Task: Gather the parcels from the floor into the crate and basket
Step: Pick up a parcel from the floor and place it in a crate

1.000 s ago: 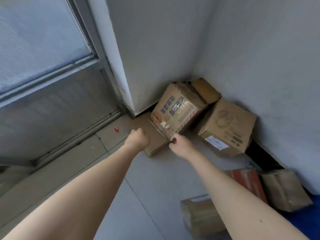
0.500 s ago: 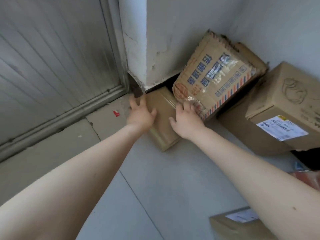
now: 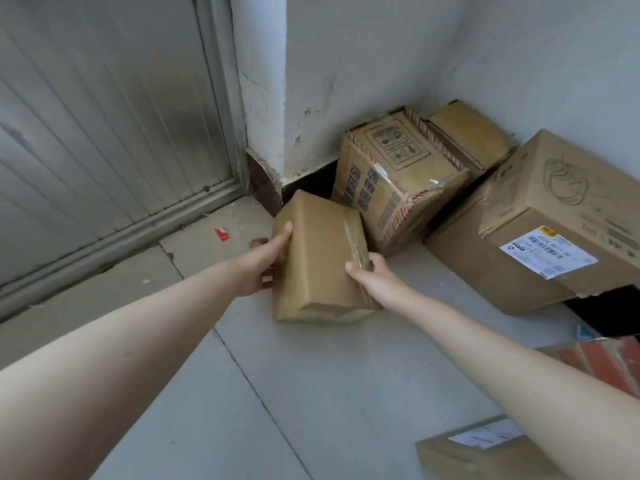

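Here, both hands clasp a plain parcel (image 3: 320, 258) from opposite sides. The left hand (image 3: 258, 263) lies flat against its left face, fingers pressed together and pointing forward. The right hand (image 3: 375, 277) hooks over its right edge, thumb on top, fingers curled round the side. Whether the parcel rests on the floor (image 3: 311, 375) or is just clear of it cannot be told. Just beyond the right hand a taped box (image 3: 394, 178) leans in the wall corner; further right lies a labelled box (image 3: 554, 216). Left of the left hand, a red scrap (image 3: 222, 234) lies before a door (image 3: 104, 116).
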The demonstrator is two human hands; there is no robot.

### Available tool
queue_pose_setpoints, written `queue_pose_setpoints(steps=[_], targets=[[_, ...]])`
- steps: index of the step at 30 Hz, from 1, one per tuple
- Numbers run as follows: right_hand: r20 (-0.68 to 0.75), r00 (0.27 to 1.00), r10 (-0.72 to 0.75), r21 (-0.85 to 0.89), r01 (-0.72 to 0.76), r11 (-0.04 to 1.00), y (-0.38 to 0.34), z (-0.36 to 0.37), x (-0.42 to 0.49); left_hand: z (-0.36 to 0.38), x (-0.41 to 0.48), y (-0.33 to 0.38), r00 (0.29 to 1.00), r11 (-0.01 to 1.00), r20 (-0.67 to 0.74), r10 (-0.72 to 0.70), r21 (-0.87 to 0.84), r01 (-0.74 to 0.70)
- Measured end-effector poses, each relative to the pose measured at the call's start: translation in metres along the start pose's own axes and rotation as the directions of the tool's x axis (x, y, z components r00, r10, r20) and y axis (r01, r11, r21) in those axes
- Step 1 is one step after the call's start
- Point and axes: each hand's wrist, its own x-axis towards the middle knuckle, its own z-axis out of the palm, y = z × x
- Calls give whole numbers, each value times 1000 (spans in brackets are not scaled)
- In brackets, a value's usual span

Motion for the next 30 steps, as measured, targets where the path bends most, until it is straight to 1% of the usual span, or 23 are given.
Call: queue_pose_setpoints(steps=[1,2,3,5,7,9,10,11,12,13,15,17,18,19,21,22,23,24,25,27,28,29,30], targets=[[-32,999,-3,50,5,999,-3,-5,1,0,-2,7,999,998,39,32,44,-34],[-49,999,1,94,3,996,-8,-11,0,2,-5,13,995,995,58,79,52,-82],[-37,999,5,128,0,992,-14,-15,-3,5,-9,19,990,991,44,131,23,-132],[58,998,39,273,-53,960,-25,-22,-9,15,-16,24,970,969,-53,238,-55,-240],[155,988,-10,454,-63,889,-31,-28,-20,26,-22,22,940,938,-106,323,-93,-333],[173,984,-46,608,-70,790,-23,-29,-26,33,-28,19,926,925,-121,357,-95,-369],[172,984,-45,679,-85,729,-15,-28,-27,34,-30,19,923,927,-134,360,-60,-370],[176,983,-41,735,-104,670,-7,-26,-31,36,-34,20,916,927,-149,373,9,-376],[177,984,-28,766,-120,632,2,-23,-30,35,-35,21,900,915,-167,402,100,-391],[176,984,-1,782,-139,607,9,-21,-29,36,-37,22,878,892,-184,443,194,-409],[158,980,120,787,-199,584,20,-18,-27,44,-43,19,830,817,-180,527,376,-438],[114,970,213,761,-223,609,29,-18,-26,56,-46,14,786,716,-189,589,573,-399],[84,967,242,749,-221,625,33,-18,-24,61,-44,11,783,682,-199,590,642,-351],[43,962,268,738,-211,640,38,-19,-23,65,-42,8,813,685,-213,542,672,-281],[-40,954,296,708,-183,683,45,-24,-21,69,-35,1,905,724,-258,337,685,-74],[-56,955,290,695,-171,699,47,-28,-21,69,-32,-3,933,717,-272,235,697,23],[-46,961,274,687,-168,707,48,-30,-22,68,-31,-7,947,705,-268,180,706,66],[-19,969,245,670,-169,723,48,-32,-23,68,-29,-9,953,711,-248,173,701,54],[11,976,217,641,-173,748,47,-32,-25,69,-28,-10,956,732,-219,193,681,8],[43,983,176,579,-168,798,45,-28,-28,73,-30,-7,951,777,-159,267,619,-115],[39,984,172,566,-163,808,44,-25,-27,76,-31,-4,937,774,-137,321,609,-176],[28,985,172,564,-158,811,43,-23,-26,79,-33,0,915,741,-115,386,629,-234],[21,985,169,568,-150,809,41,-20,-25,81,-34,6,886,682,-89,456,674,-283]])
